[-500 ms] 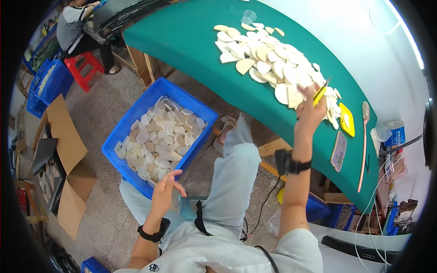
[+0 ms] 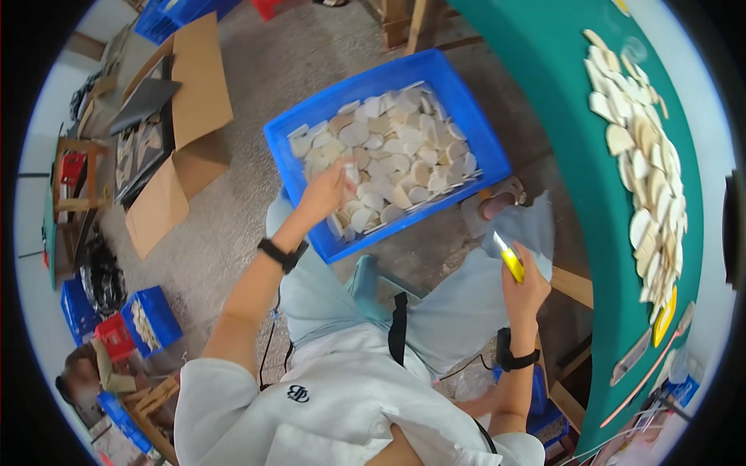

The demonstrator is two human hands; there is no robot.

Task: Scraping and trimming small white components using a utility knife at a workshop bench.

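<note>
Inside the blue bin [image 2: 470, 93], my left hand [image 2: 325, 194] reaches among many loose flat rounded chips. Its fingers are closed around a pale flat chip [image 2: 350, 169], partly hidden by them. The chips [image 2: 388, 144] are white to beige, many of them half-round. Over my right knee, my right hand [image 2: 524, 287] grips a yellow utility knife [image 2: 512, 264] with its blade out and pointing up and to the left. On the green table [image 2: 559, 101] to the right lies a long pile of similar pale pieces [image 2: 649, 171].
A yellow tray [image 2: 664, 317], a phone [image 2: 630, 356] and a pink-handled brush [image 2: 649, 377] lie at the table's near end. A clear cup [image 2: 634, 51] stands beside the pile. Left of the bin is an open cardboard box [image 2: 203, 93]. Another person [image 2: 109, 369] is at lower left.
My view has swung left. My left hand, open at the bin's near edge before, is now inside it, closed on a chip. My right hand has come away from the table pile with the knife.
</note>
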